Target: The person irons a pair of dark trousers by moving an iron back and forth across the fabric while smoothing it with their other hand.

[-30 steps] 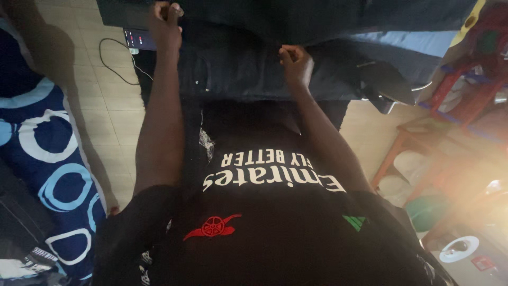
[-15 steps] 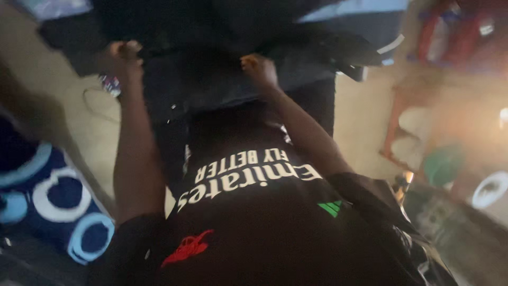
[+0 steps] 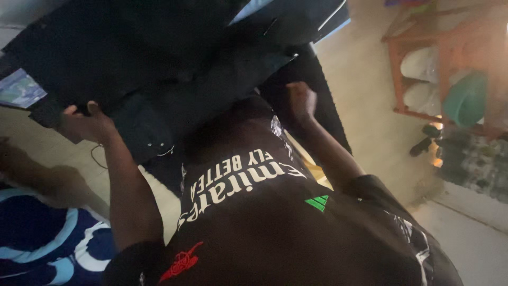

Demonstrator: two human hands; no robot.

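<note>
A dark garment with small metal studs lies spread over a raised surface in front of me. My left hand is closed on its left edge, thumb on top of the cloth. My right hand is curled into a fist at the garment's right side, where the dark cloth hangs down, and seems to pinch that cloth. Both arms reach forward over my black printed shirt. The picture is dim and slightly blurred.
A reddish wooden rack at the right holds white bowls and a green container. A blue and white patterned cloth lies at the lower left. A thin cable runs over the pale tiled floor.
The view has swung right and tilted. Both hands have come down and nearer to my body, the left one lower left and the right one close to my chest, still at the garment.
</note>
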